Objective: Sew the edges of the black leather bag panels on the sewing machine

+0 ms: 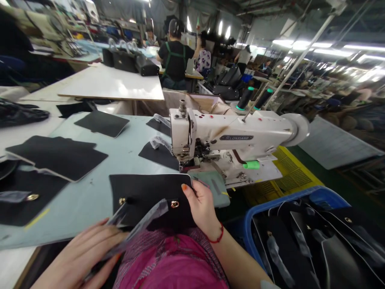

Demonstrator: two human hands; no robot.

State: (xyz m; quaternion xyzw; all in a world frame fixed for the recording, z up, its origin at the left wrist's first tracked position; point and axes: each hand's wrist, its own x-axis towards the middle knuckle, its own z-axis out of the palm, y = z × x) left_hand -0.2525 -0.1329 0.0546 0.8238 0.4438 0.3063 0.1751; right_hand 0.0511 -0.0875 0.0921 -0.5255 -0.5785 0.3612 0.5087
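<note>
A black bag panel (144, 186) with two gold-coloured metal fittings is held in front of my body, by the edge of the sewing table. My right hand (204, 202) grips its upper right corner, thumb on the front face. Plastic-wrapped bag handle (150, 216) lengths run from the fittings down toward my lap. My left hand (87, 253) is closed around their lower part, at the panel's lower left; its fingertips are partly hidden. Just beyond the panel stands a white sewing machine (234, 134), its needle area close to the panel's top edge.
More black panels (66, 154) lie on the pale blue tabletop (120, 148) at left and behind. A blue bin (249, 224) full of similar panels stands at right, near a yellow plastic crate (288, 172). Finished-looking black bags (129, 60) sit on a white board; people work beyond.
</note>
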